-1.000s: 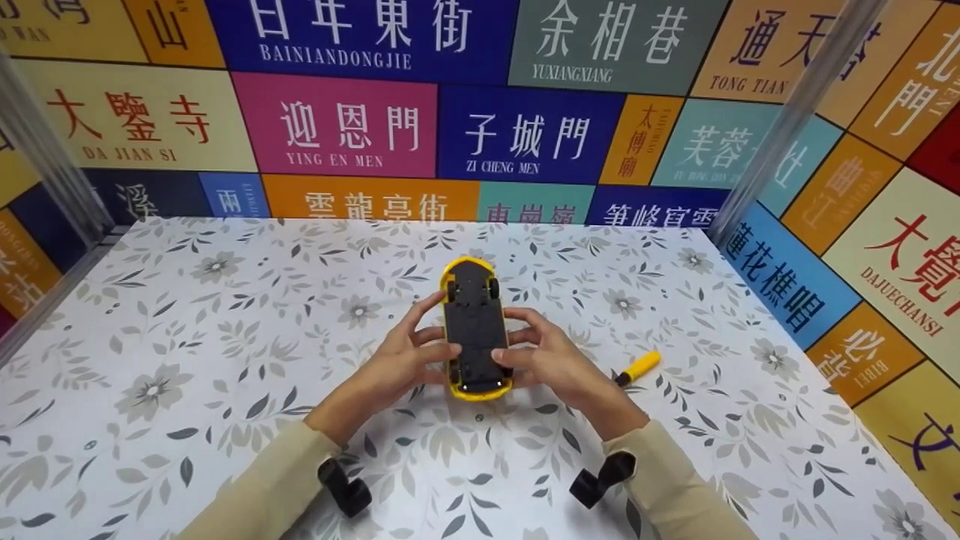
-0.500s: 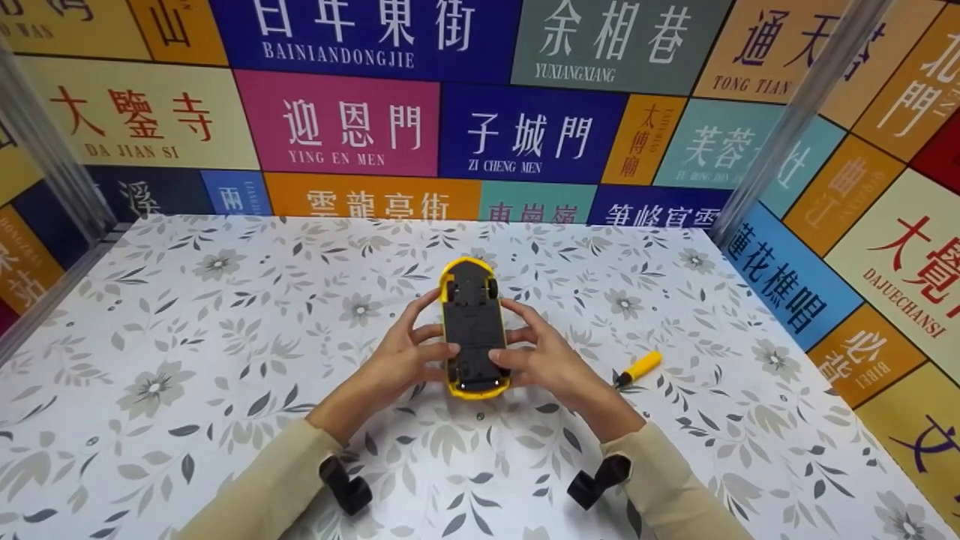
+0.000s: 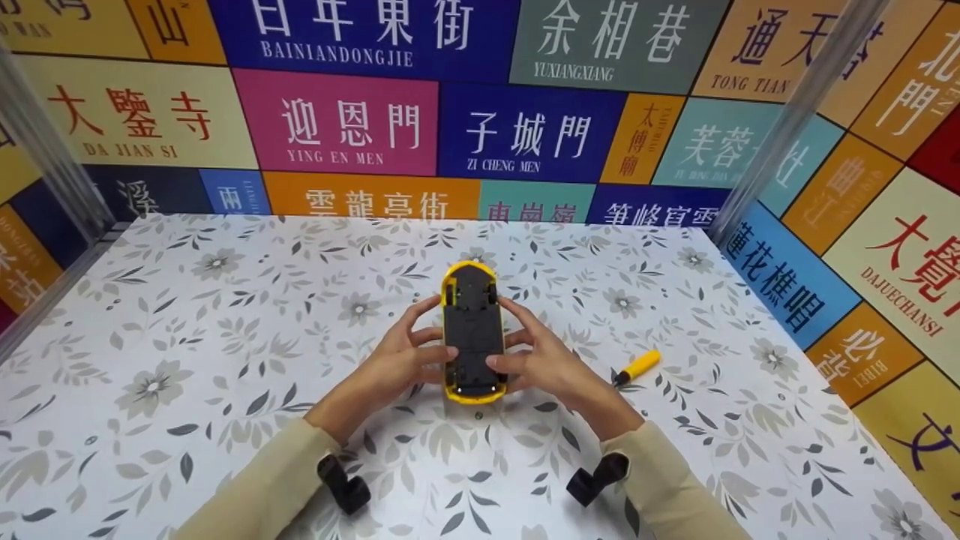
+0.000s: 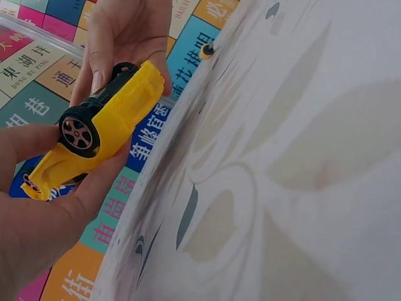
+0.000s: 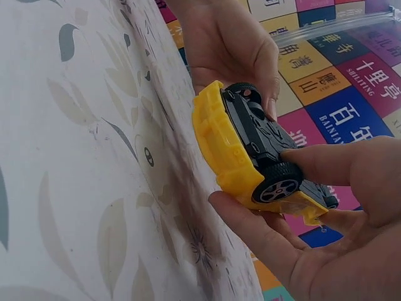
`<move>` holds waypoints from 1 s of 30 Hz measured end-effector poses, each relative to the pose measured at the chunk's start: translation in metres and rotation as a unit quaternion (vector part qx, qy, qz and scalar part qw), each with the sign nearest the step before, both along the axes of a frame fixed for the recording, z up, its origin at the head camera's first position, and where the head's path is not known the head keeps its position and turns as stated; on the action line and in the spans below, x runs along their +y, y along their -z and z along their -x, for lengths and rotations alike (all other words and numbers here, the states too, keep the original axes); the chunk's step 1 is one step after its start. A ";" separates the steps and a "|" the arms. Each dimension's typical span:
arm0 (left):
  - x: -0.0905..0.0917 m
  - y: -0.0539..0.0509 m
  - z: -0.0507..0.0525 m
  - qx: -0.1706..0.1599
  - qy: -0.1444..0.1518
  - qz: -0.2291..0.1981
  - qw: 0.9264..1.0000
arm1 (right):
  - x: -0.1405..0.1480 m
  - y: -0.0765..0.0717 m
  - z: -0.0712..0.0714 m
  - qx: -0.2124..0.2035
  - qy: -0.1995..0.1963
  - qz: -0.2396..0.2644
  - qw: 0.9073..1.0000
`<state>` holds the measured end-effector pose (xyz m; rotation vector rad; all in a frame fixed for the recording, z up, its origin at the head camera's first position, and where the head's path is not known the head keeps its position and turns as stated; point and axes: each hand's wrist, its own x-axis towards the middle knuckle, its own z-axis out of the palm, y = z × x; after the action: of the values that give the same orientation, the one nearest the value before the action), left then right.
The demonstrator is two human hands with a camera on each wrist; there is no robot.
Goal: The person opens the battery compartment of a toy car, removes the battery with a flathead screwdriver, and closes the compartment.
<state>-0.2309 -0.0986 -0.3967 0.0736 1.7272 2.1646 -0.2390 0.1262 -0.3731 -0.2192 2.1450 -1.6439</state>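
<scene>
A yellow toy car (image 3: 474, 330) is held upside down above the table, its black underside facing up in the head view. My left hand (image 3: 403, 352) grips its left side, with the thumb on the underside and the fingers along the body. On the other side my right hand (image 3: 546, 360) holds it the same way. In the left wrist view the yellow car body (image 4: 122, 116) and a black wheel show between both hands. The right wrist view shows one end of the toy car (image 5: 219, 141) and its wheels. Parts of the car's sides are hidden by fingers.
A yellow-handled tool (image 3: 641, 366) with a dark end lies on the table right of my right hand; its tip is partly hidden by the wrist. The table (image 3: 225, 322) has a leaf-patterned cover. Behind it stands a wall (image 3: 337, 120) of colourful lettered panels.
Both hands keep hold of the toy car. It has shifted very slightly toward me and to the left; the tool has not moved.
</scene>
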 end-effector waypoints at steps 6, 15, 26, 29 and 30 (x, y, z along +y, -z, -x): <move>-0.001 0.003 0.000 -0.008 0.000 -0.025 1.000 | -0.002 -0.002 0.000 0.019 0.004 -0.032 0.999; 0.001 0.004 -0.001 -0.009 0.024 -0.042 0.999 | 0.000 -0.004 0.000 0.065 -0.007 -0.040 0.997; 0.002 0.010 0.000 -0.012 0.026 -0.038 0.999 | 0.004 -0.001 0.000 0.092 -0.035 -0.065 0.993; 0.002 0.011 0.000 -0.014 0.025 -0.037 0.999 | 0.005 0.001 0.001 0.092 -0.038 -0.066 0.993; 0.002 0.012 0.000 -0.014 0.025 -0.038 0.999 | 0.005 0.002 0.001 0.092 -0.039 -0.066 0.993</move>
<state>-0.2305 -0.0963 -0.4087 0.1044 1.6098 2.1834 -0.2399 0.1310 -0.3747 -0.4239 2.3385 -1.4824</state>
